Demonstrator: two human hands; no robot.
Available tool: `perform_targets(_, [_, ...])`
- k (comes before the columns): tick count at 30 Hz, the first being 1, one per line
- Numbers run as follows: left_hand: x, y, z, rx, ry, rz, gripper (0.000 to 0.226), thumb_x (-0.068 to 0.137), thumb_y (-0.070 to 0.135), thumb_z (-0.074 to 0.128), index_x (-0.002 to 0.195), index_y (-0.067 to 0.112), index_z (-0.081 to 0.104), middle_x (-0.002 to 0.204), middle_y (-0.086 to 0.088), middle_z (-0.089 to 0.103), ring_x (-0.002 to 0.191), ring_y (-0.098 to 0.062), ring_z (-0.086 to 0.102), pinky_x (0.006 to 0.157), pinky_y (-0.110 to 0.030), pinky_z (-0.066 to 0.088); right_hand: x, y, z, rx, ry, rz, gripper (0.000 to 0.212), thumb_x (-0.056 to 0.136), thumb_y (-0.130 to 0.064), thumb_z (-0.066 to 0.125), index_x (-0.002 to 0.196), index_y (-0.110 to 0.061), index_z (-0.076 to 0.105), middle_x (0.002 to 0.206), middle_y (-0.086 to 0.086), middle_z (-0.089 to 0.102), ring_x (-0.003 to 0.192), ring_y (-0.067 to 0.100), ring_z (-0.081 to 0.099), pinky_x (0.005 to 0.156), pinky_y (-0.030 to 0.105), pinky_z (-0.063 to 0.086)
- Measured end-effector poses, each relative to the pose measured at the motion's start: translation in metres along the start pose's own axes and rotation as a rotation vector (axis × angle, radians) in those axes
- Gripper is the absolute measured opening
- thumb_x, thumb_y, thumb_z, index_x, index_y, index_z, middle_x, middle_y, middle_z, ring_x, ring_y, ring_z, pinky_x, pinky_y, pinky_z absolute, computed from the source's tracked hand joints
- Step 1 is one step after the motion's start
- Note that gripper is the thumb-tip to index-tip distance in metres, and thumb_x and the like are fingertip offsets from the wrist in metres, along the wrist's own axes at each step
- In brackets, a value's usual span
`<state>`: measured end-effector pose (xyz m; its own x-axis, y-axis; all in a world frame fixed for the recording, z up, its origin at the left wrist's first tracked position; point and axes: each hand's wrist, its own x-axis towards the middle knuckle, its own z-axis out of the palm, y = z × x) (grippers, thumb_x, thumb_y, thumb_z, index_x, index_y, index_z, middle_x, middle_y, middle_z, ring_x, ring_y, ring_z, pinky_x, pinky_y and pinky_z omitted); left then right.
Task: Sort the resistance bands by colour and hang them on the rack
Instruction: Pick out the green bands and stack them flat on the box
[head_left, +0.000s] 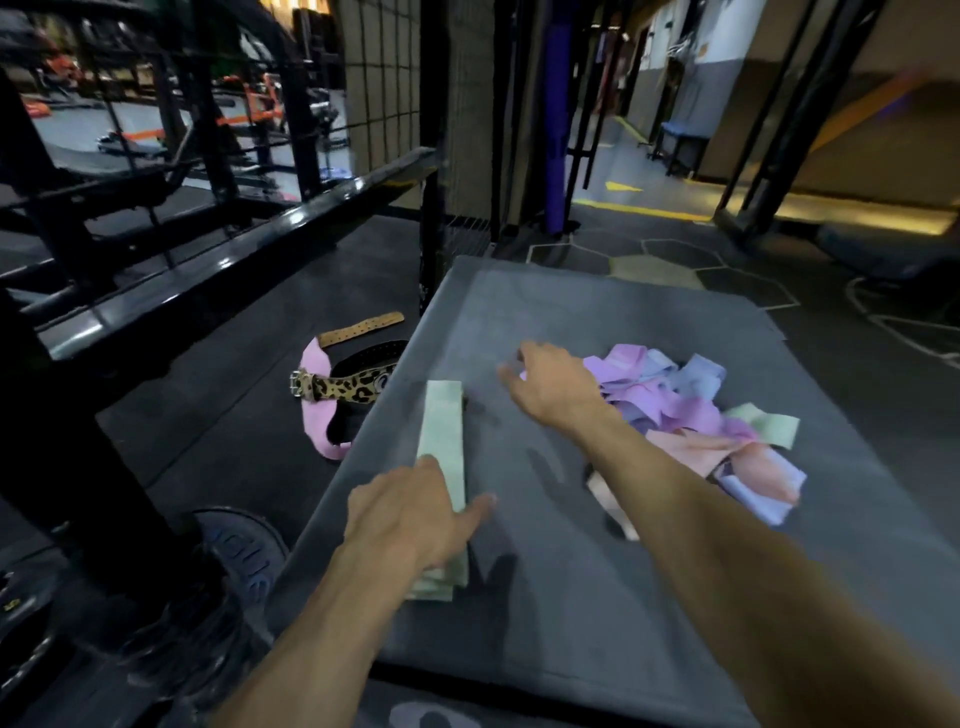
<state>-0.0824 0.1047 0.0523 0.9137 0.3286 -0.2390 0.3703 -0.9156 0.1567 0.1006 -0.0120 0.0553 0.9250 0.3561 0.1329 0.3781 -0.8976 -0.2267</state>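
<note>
The grey padded tabletop (597, 597) carries everything here. A mint-green resistance band (444, 441) lies flat and straight near its left edge, and the left hand (410, 512) rests on the band's near end, fingers extended, pressing rather than gripping. The right hand (553, 384) hovers over the middle of the tabletop with fingers loosely spread and nothing in them, just beside the jumbled pile of bands (696, 421) on the right half: lilac, pale blue, peach, and one more green strip poking out. Off the tabletop's left edge, weightlifting belts (337, 387) lie on the floor, below the black rack (208, 260).

I would judge the sorting is barely begun. To do it well, draw one band free at a time, lifting rather than dragging, and lay like colours squarely together.
</note>
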Motion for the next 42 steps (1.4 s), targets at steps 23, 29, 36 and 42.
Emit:
perform_targets(23, [0.011,0.030,0.038,-0.065,0.122,-0.140,0.075,0.083,0.053,0.069,0.134,0.010,0.034,0.134,-0.006,0.033,0.123,-0.037,0.044,0.083,-0.041,0.042,-0.136,0.213,-0.044,-0.021,0.032,0.313,0.013,0.087,-0.031,0.059,0.087,-0.020,0.065,0.082,0.002,0.059,0.075,0.031,0.055,0.067,0.033,0.048])
perform_targets(29, [0.011,0.024,0.039,-0.131,0.132,-0.128,0.065,0.085,0.046,0.071,0.127,0.010,0.038,0.130,-0.006,0.036,0.119,-0.034,0.046,0.082,-0.041,0.042,-0.142,0.216,-0.034,-0.166,0.050,0.225,0.015,0.090,-0.031,0.054,0.088,-0.017,0.060,0.093,0.005,0.057,0.073,0.026,0.049,0.063,0.031,0.042])
perform_targets(36, [0.005,0.025,0.039,-0.023,0.203,-0.088,0.069,0.082,0.059,0.065,0.127,0.013,0.039,0.130,-0.005,0.037,0.123,-0.030,0.041,0.092,-0.044,0.044,-0.144,0.216,-0.021,-0.344,-0.036,0.223,0.017,0.090,-0.027,0.056,0.105,-0.024,0.064,0.112,0.004,0.049,0.075,0.025,0.055,0.061,0.030,0.039])
perform_targets(42, [-0.003,0.041,0.036,0.008,0.345,0.070,0.057,0.090,0.051,0.059,0.128,0.012,0.042,0.134,-0.006,0.039,0.122,-0.030,0.042,0.094,-0.041,0.043,-0.151,0.209,-0.030,-0.135,0.183,0.308,0.018,0.097,-0.032,0.050,0.096,-0.018,0.061,0.098,0.006,0.061,0.071,0.031,0.049,0.063,0.032,0.041])
